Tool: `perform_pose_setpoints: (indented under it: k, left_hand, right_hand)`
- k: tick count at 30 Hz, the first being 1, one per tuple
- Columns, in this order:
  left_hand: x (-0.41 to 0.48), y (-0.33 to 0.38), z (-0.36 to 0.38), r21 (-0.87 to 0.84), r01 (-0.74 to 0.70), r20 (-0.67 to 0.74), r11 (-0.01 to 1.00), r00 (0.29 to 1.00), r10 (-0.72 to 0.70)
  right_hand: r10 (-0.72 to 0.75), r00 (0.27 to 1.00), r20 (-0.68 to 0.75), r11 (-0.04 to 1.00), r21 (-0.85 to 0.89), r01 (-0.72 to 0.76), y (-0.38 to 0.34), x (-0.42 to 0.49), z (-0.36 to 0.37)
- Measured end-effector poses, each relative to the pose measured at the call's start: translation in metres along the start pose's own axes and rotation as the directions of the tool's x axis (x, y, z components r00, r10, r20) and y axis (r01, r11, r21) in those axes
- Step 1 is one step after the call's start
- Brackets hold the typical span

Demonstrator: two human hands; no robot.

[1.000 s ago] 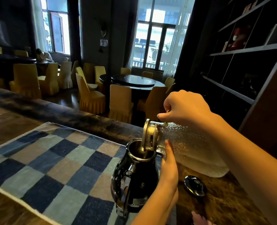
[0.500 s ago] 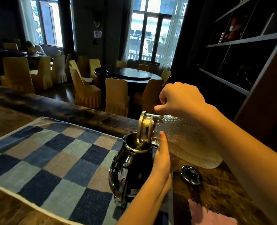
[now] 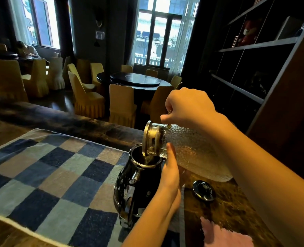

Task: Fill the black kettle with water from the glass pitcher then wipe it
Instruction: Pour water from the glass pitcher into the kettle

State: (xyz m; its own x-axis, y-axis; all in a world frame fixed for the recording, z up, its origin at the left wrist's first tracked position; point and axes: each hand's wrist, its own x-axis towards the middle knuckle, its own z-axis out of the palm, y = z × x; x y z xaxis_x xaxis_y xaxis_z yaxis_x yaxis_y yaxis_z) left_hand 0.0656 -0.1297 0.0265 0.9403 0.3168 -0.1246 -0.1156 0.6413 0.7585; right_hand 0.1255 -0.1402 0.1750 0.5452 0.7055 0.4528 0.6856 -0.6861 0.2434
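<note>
My right hand (image 3: 188, 106) is clamped on the top of the pitcher (image 3: 192, 152), which is tipped with its mouth over the open kettle (image 3: 138, 184). My left hand (image 3: 170, 175) lies flat, fingers straight, against the kettle's right side. The kettle stands on the checked mat (image 3: 49, 175); its lid (image 3: 203, 190) and a pink cloth (image 3: 224, 234) lie on the worktop (image 3: 236, 211).

Glass pitcher tilted over black kettle.
Textured glass pitcher (image 3: 192, 154) lies near-horizontal, gold-lidded mouth at the open rim of the glossy black kettle (image 3: 138, 189), which stands upright on the checked mat (image 3: 58, 175).
</note>
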Motion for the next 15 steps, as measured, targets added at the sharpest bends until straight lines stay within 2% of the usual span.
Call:
perform_pose_setpoints:
  k: [8,15]
  left_hand:
    - [0.0015,-0.0046,-0.0027,0.039,0.025,0.035,0.999,0.999,-0.026]
    - [0.0001,-0.0005,-0.0046,0.002,0.058,0.042,0.998,0.997,-0.058]
  right_hand:
    - [-0.013,1.000,-0.010,0.998,-0.056,0.012,-0.0019,-0.0018,0.0011]
    - [-0.024,1.000,-0.010,0.997,-0.075,0.024,-0.0070,0.0005,-0.0001]
